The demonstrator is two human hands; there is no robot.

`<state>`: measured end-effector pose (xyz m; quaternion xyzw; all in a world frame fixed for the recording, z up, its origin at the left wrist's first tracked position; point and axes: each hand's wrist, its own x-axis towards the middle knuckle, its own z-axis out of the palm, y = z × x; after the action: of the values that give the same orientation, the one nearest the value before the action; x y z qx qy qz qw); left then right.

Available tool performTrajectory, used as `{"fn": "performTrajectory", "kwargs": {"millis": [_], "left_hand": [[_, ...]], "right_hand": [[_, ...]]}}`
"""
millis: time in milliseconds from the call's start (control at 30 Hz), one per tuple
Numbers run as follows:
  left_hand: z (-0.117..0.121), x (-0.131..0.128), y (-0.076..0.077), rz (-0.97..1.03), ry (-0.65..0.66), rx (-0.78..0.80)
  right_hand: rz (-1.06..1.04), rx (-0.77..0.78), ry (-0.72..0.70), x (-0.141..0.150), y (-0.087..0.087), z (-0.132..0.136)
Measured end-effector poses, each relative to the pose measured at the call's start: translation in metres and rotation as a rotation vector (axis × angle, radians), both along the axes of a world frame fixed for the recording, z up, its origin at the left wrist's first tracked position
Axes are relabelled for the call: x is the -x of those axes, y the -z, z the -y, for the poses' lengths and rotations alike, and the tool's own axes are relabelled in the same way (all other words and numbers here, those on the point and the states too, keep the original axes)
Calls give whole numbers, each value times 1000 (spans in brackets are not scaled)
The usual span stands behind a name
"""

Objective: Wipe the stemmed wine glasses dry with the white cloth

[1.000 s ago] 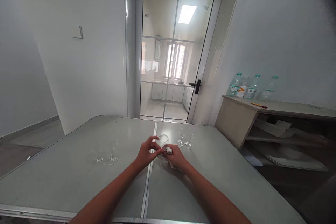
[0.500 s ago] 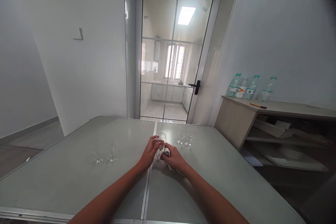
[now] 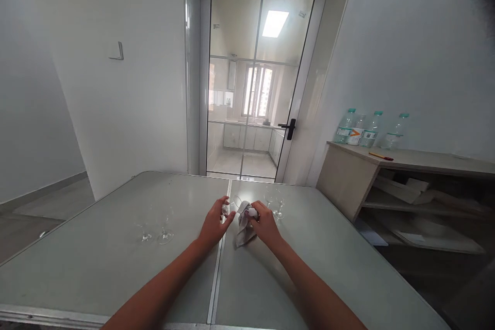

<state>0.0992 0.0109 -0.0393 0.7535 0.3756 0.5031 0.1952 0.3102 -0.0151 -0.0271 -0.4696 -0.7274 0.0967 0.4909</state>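
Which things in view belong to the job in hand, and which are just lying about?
Belongs to the job:
Clear glass in the left hand
Gray cloth in the right hand
Probably the four stemmed glasses standing on the table

Just lying about:
Green-capped plastic bottles on the cabinet
Slim orange item, too small to identify

The glass (image 3: 234, 202), clear and thin, sits in the left hand's (image 3: 214, 220) curled fingers above the table (image 3: 270, 289); I can't make out its exact tilt. By its rim, the cloth (image 3: 243, 234), pale grey and crumpled, is bunched in the right hand (image 3: 265, 221), its loose end drooping.
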Motion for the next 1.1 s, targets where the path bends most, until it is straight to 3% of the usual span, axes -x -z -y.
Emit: {"fn": "performTrajectory", "kwargs": {"millis": [200, 333, 433, 567, 733, 967, 1100], "left_hand": [[-1, 7, -1, -152, 59, -44], [1, 10, -3, -279, 97, -74], [2, 7, -1, -331, 123, -67], [1, 6, 3, -296, 64, -44], [-3, 10, 6, -261, 103, -56], [2, 8, 3, -237, 161, -58], [4, 11, 2, -271, 151, -85]], "right_hand": [[-20, -213, 217, 1, -12, 10], [-89, -246, 256, 1, -12, 10], [-145, -147, 167, 2, -6, 6], [-215, 55, -25, 0, 1, 3], [-163, 37, -313, -5, -5, 10], [-108, 118, -549, -10, -18, 24], [-35, 137, -536, -10, -17, 25]]}}
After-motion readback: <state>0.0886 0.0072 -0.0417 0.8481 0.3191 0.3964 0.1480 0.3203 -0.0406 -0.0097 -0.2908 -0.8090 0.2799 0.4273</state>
